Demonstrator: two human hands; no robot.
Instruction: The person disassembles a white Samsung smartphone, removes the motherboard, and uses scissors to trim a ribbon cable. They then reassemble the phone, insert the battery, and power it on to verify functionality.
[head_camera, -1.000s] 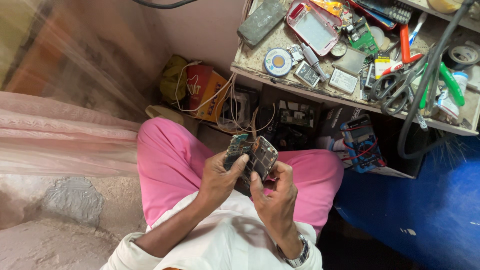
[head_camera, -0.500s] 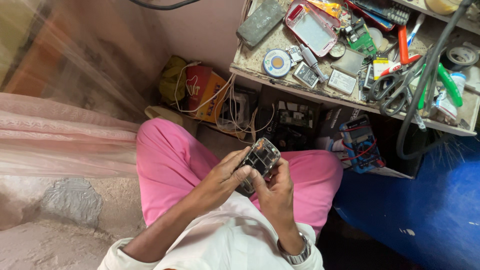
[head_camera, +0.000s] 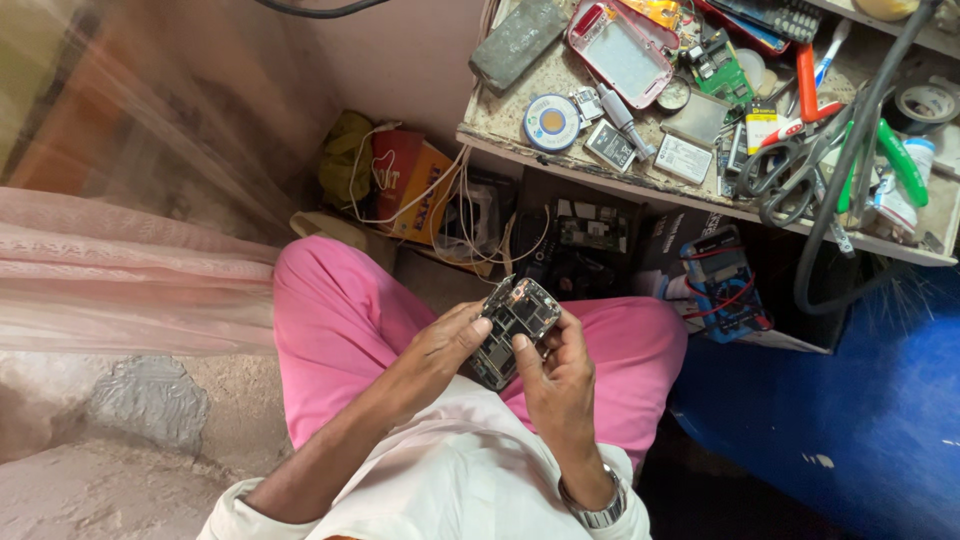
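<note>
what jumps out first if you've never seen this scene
Bright pink trousers fill the middle, and above the lap both hands, left hand and right hand, grip an opened phone with bare circuitry. At upper right, a cluttered workbench carries scissors and a red-rimmed phone shell.

A cluttered workbench (head_camera: 520, 135) is seen: solder reel (head_camera: 551, 122) near its front edge, scissors (head_camera: 778, 172) and pink phone case (head_camera: 620, 52) laid further along.

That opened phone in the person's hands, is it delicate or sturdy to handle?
Probably delicate: the opened phone shows bare circuitry with its cover off. It looks stiff and flat, not floppy. Likely light, since the left hand and right hand hold it up by the fingertips alone.
</note>
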